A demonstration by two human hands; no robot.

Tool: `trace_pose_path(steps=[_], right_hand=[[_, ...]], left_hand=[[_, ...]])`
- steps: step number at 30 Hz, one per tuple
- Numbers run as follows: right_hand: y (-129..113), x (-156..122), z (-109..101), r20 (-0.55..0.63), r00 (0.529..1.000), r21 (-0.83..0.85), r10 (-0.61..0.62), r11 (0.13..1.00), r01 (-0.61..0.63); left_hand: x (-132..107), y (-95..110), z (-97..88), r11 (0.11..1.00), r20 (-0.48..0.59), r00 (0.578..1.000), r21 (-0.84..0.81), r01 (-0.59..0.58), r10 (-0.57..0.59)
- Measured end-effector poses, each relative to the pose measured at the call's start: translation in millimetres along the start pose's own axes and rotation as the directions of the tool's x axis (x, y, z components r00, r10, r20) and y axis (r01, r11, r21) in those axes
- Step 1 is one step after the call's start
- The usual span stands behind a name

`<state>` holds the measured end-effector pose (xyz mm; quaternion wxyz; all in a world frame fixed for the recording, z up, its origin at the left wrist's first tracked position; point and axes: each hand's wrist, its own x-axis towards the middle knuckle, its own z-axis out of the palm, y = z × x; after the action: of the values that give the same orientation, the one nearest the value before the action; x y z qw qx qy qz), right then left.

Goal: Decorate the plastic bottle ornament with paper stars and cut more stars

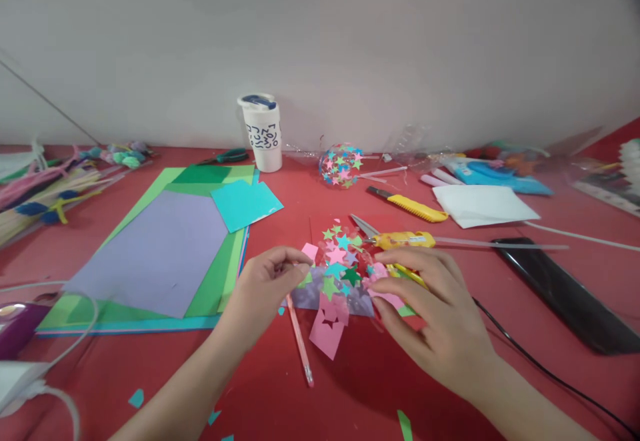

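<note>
Between my hands is a clear, rounded ball [336,255] covered in pink, blue and green paper stars; its see-through outline is hard to make out. My left hand [270,281] is at its left side, thumb and forefinger pinched together at the edge. Curved fingers of my right hand [430,307] rest against the right side. Beneath the ball lie a piece of purple paper [363,305] and a pink paper scrap [327,342] with star-shaped cutouts. A pink pencil [301,347] lies just below my left hand.
Yellow-handled scissors [400,239], a yellow cutter [415,207] and a black case [565,294] lie to the right. Coloured paper sheets [155,254] are stacked left. At the back stand a white tumbler [264,135] and another star-covered ball [341,165]. A cable [540,357] runs front right.
</note>
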<state>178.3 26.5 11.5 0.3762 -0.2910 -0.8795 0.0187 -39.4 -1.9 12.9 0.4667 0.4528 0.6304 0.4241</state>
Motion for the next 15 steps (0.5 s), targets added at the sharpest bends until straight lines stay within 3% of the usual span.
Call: trace_pose_path(steps=[3,5,7,15], right_hand=[[-4.3,-0.8,-1.0,0.039,0.999,0.006,-0.008,1.000,0.008],[-6.8,-1.2,-1.1,0.049,0.999,0.004,-0.015,1.000,0.014],[-8.2,-2.0,-1.0,0.044,0.999,-0.007,-0.017,1.000,0.018],[-7.6,-9.0,2.3,0.087,0.996,-0.010,0.001,1.000,0.000]], left_hand=[[-14.0,1.1,-3.6,0.993,0.141,0.990,0.118,-0.011,-0.006],[-22.3,2.3,-3.6,0.971,0.291,0.954,0.238,0.004,-0.075],[-27.9,2.2,-1.5,0.943,0.351,0.928,0.332,-0.001,-0.123],[-37.6,-3.1,11.4,0.897,0.311,0.939,0.442,-0.003,-0.150]])
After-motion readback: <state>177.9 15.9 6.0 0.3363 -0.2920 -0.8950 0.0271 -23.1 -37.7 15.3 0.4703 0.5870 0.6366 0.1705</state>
